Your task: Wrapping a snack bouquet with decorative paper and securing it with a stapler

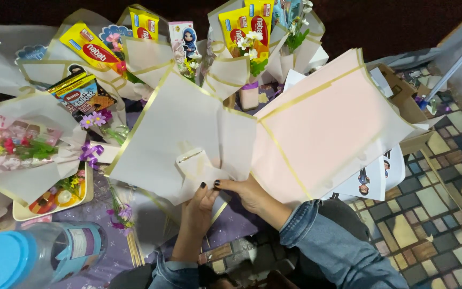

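Both hands, left hand [198, 206] and right hand [248, 194], pinch the white gold-edged wrapping sheet [172, 128]'s lower edge; snack bouquets [102, 59] crowd beyond.

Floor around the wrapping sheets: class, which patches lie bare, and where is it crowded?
Bare: the tiled floor right of the pink sheet, and a purple cloth strip beside the jar. Crowded: the bouquets along the top and left.
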